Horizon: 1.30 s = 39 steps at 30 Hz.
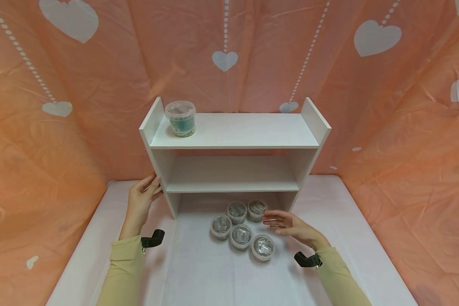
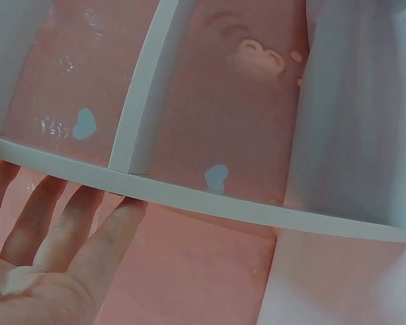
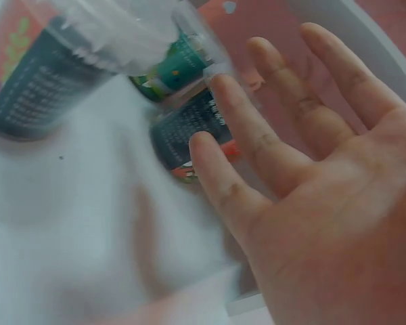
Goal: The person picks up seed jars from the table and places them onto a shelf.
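My left hand (image 1: 142, 199) is at the outer left side of a white shelf unit (image 1: 233, 188). In the left wrist view its fingertips touch the side panel (image 2: 210, 208), the fingers fairly straight. My right hand (image 1: 294, 227) hovers with extended fingers beside several small lidded plastic tubs. Its fingertips are right at the back right tub (image 1: 257, 208); the front right tub (image 1: 262, 247) stands below the hand. In the right wrist view the fingers are spread and the palm holds nothing, near a tub with a dark printed label (image 3: 47, 88) and a green-labelled tub (image 3: 179, 68).
On the top shelf (image 1: 248, 129) a larger lidded tub (image 1: 181, 121) with green contents stands at the left. The unit sits on a white-covered table (image 1: 199, 272). An orange curtain (image 1: 252, 55) with white hearts encloses the back and sides.
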### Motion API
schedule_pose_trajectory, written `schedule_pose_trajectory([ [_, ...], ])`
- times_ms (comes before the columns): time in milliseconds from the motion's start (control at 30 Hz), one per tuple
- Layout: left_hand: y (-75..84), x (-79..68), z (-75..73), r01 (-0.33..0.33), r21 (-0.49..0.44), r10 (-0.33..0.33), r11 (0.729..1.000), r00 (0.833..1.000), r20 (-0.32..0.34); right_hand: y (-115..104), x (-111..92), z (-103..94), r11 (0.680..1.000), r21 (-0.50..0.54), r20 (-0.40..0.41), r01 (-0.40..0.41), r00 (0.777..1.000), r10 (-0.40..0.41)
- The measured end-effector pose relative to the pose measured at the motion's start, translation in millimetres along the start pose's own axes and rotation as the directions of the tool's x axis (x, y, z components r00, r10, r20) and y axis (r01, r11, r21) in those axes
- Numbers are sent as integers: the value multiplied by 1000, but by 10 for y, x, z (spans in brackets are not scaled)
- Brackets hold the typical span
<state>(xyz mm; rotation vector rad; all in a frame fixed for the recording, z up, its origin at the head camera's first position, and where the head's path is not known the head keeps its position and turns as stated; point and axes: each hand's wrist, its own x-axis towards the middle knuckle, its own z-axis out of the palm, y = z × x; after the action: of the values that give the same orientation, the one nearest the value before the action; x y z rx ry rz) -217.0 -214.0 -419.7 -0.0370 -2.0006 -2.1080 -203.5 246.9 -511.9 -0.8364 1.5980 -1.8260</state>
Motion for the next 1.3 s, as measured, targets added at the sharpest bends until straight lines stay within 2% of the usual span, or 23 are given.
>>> schedule_pose_trajectory([
  [500,-14,-28,-28,26,10,-26,1000,1000,-12,189,-2,107,999,34,93,-33,995,30],
  [867,8,-31,-27,36,35,-36,999,999,2,327,-54,139,995,14,75,-101,992,100],
  [1300,22,4,-8,35,26,-35,999,999,-4,320,-58,149,994,29,85,-106,991,103],
])
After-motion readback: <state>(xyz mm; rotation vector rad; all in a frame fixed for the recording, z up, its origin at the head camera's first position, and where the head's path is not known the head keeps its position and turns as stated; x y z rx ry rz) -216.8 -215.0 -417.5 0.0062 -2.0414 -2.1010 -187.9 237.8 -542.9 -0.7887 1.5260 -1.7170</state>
